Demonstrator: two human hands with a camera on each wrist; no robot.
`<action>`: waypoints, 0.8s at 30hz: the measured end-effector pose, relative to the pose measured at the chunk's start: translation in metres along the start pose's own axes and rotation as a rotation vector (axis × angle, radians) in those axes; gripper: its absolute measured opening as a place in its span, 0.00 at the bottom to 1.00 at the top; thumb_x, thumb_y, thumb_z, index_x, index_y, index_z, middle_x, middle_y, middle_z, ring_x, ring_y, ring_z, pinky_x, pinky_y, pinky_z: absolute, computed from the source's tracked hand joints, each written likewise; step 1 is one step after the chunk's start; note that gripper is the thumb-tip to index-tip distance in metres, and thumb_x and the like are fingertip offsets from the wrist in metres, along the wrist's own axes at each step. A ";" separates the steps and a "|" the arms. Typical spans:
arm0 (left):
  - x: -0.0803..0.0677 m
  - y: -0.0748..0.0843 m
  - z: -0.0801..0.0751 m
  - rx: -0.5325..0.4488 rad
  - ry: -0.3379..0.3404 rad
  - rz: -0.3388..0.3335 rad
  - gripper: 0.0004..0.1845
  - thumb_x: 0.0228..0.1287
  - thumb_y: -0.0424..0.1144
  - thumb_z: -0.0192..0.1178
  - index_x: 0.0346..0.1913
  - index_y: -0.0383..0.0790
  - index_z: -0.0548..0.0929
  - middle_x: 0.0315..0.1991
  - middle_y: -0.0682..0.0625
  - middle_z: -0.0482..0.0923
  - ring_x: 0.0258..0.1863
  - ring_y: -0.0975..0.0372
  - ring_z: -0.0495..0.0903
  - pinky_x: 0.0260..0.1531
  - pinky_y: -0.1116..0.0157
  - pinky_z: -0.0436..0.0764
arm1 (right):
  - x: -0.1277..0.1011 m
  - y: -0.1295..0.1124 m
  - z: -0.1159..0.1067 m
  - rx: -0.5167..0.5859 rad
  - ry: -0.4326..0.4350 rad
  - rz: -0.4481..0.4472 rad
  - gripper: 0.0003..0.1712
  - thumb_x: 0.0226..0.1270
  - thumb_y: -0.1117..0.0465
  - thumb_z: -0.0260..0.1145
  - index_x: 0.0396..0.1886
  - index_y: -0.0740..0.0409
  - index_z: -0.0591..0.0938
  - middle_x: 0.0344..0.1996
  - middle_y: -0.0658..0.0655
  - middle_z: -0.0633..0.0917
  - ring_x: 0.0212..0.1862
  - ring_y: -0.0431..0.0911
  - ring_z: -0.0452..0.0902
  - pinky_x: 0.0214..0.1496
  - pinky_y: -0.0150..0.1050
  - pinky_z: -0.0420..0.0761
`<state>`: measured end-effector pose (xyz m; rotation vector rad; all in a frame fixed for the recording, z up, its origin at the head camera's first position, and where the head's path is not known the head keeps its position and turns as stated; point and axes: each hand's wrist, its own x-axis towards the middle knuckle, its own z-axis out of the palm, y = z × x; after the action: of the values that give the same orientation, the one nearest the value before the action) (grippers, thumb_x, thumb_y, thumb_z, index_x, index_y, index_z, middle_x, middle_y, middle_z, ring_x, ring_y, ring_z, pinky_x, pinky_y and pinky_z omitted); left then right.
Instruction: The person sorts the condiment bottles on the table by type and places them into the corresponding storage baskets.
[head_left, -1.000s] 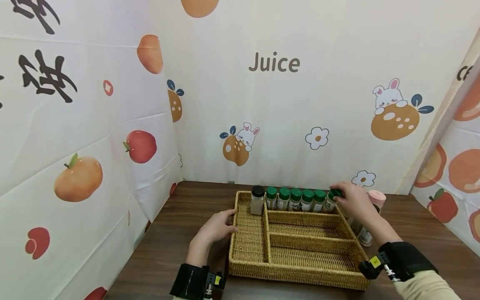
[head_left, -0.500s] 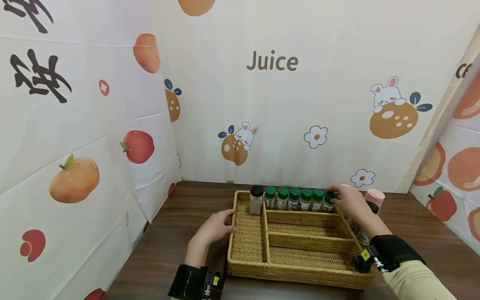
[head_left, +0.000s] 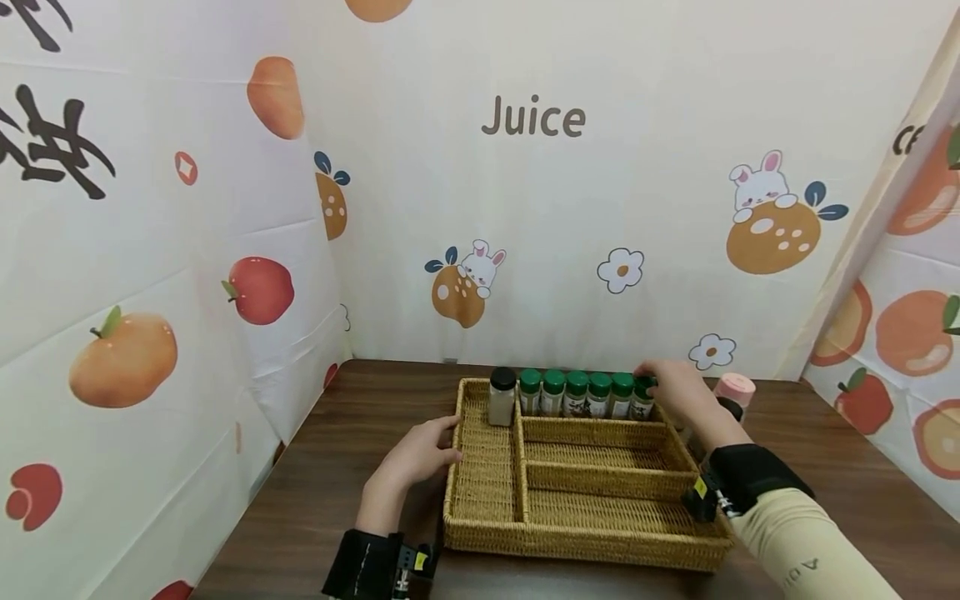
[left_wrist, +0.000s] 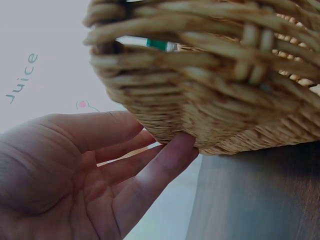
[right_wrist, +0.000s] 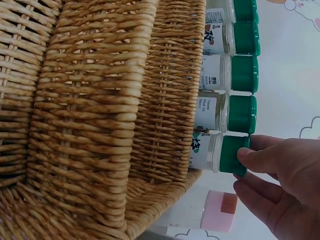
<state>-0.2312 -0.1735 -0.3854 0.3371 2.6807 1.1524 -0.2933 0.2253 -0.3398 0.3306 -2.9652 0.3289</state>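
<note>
A woven basket [head_left: 483, 492] with several compartments sits on the table. In its back compartment stands a row of green-capped spice jars [head_left: 576, 396]. My right hand [head_left: 678, 392] pinches the green cap of the rightmost spice jar [right_wrist: 202, 151] between thumb and fingers; this jar stands beside its neighbour in the row. My left hand [head_left: 420, 454] is at the basket's left side, its fingertips [left_wrist: 180, 145] touching the outer wall without curling round it. A black-capped jar [head_left: 502, 400] with pale contents stands at the back of the long left compartment.
Right of the basket stands a pink-lidded jar [head_left: 733, 390], with a black-lidded jar [head_left: 730, 407] partly hidden by my right forearm. Printed cloth [head_left: 540, 192] hangs behind and beside the dark wooden table [head_left: 322, 467].
The rightmost green-capped jar, tilted one second ago, has been lowered upright into the row by my right hand. My left hand stays at the basket. The head view has shifted slightly.
</note>
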 end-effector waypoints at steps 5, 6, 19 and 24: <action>-0.002 0.000 -0.001 -0.012 0.001 0.004 0.33 0.68 0.34 0.63 0.74 0.37 0.67 0.71 0.35 0.68 0.65 0.43 0.74 0.51 0.48 0.79 | 0.005 -0.001 -0.002 -0.015 -0.021 -0.001 0.15 0.64 0.72 0.66 0.51 0.64 0.85 0.50 0.70 0.85 0.52 0.66 0.79 0.51 0.59 0.79; -0.002 0.000 -0.001 -0.018 0.001 0.003 0.33 0.68 0.34 0.63 0.74 0.37 0.67 0.71 0.35 0.68 0.65 0.43 0.74 0.50 0.48 0.79 | 0.006 0.000 -0.002 -0.016 -0.024 -0.005 0.15 0.64 0.72 0.66 0.51 0.64 0.85 0.50 0.70 0.85 0.52 0.66 0.79 0.51 0.59 0.79; -0.004 0.001 -0.004 0.005 0.004 -0.004 0.32 0.68 0.33 0.63 0.73 0.36 0.68 0.70 0.35 0.69 0.51 0.50 0.82 0.43 0.54 0.79 | 0.002 -0.003 0.001 -0.018 -0.027 0.023 0.16 0.66 0.72 0.65 0.52 0.64 0.84 0.52 0.69 0.85 0.54 0.65 0.79 0.53 0.59 0.79; -0.003 0.002 -0.004 0.002 -0.005 -0.014 0.32 0.68 0.33 0.63 0.74 0.36 0.67 0.70 0.34 0.69 0.40 0.58 0.82 0.39 0.58 0.77 | 0.003 -0.005 -0.001 -0.033 -0.026 0.045 0.16 0.66 0.72 0.65 0.53 0.63 0.84 0.52 0.68 0.85 0.54 0.64 0.80 0.53 0.58 0.79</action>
<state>-0.2293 -0.1759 -0.3814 0.3200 2.6757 1.1433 -0.2946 0.2202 -0.3379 0.2665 -3.0040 0.2829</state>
